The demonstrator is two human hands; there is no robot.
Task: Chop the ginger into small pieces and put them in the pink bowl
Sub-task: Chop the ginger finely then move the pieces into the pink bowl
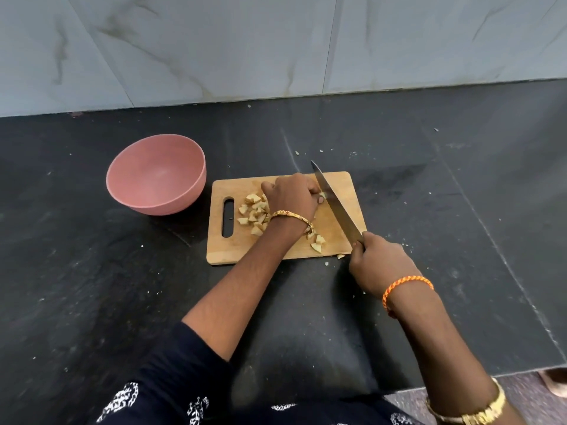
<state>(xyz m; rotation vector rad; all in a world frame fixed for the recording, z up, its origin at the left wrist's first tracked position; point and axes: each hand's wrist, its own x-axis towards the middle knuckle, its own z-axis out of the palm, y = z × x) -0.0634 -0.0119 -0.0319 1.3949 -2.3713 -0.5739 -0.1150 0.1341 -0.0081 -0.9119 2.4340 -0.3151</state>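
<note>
Two hands at work over wooden cutting board (340,191) on dark bench (92,286). Right hand (379,260): fingers wrapped round handle of knife (334,204), blade angled across board's far right part. Left hand (291,194): fingers curled down, pinning a ginger piece (322,196) against blade. Chopped ginger bits (253,210): heaped on board's left half, a few near front edge. Pink bowl (156,173): on bench just left of board, nothing visible inside.
</note>
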